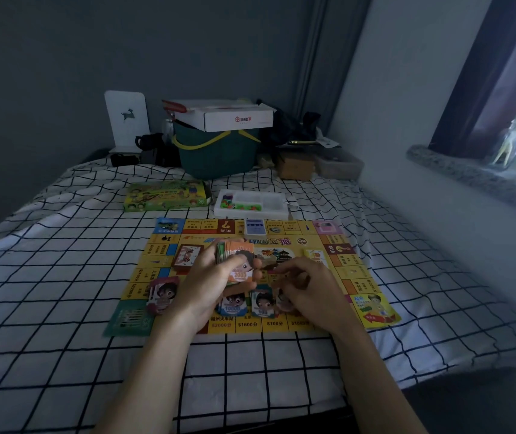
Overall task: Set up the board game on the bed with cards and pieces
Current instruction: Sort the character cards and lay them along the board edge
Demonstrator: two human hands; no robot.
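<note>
The game board (281, 277) lies flat on the checked bedsheet (62, 277), in the middle of the frame. The left hand (213, 277) grips a stack of play-money notes (234, 258) above the board, with the thumb across the top orange note. The right hand (307, 289) is just beside it, fingers curled down toward the board; it seems to pinch a note, but blur hides this, so I cannot tell.

Several piles of notes (247, 303) already lie along the lower edge of the board. I judge the step is sorting money by value. To do it well, take only one note each time, read its number, and put it squarely on the matching pile.

The tray of pieces (252, 203) and the game box (166, 195) wait above the board, untouched.
</note>
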